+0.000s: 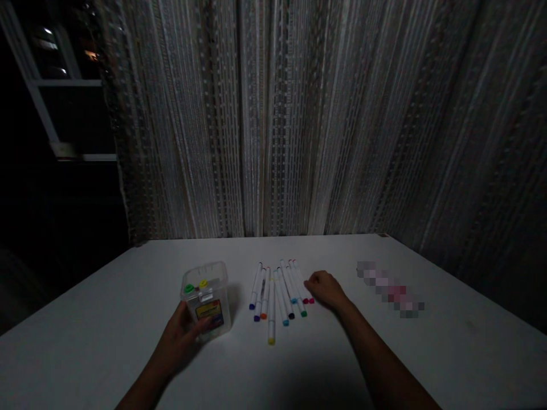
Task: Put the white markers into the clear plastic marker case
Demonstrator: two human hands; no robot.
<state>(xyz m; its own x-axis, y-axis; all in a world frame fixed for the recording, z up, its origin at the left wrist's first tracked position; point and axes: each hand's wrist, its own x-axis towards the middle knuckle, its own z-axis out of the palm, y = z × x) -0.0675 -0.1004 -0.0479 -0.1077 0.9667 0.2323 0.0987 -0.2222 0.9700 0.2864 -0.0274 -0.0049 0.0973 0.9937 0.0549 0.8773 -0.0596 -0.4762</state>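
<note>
My left hand is wrapped round a clear plastic box, thumb across its yellow-and-dark label. Inside the box stand a green-ended marker and a yellow-ended marker. To the right, several white markers with coloured ends lie on the table in a loose fan. A yellow-ended marker lies closest to me, with an orange-ended marker and a green-ended marker beside it. My right hand is closed, its fingertips at the barrel of the rightmost pink-ended marker.
A blurred-out pinkish long item lies on the right of the white table. Patterned curtains hang behind the table's far edge. A dark window is at the upper left. The light is dim.
</note>
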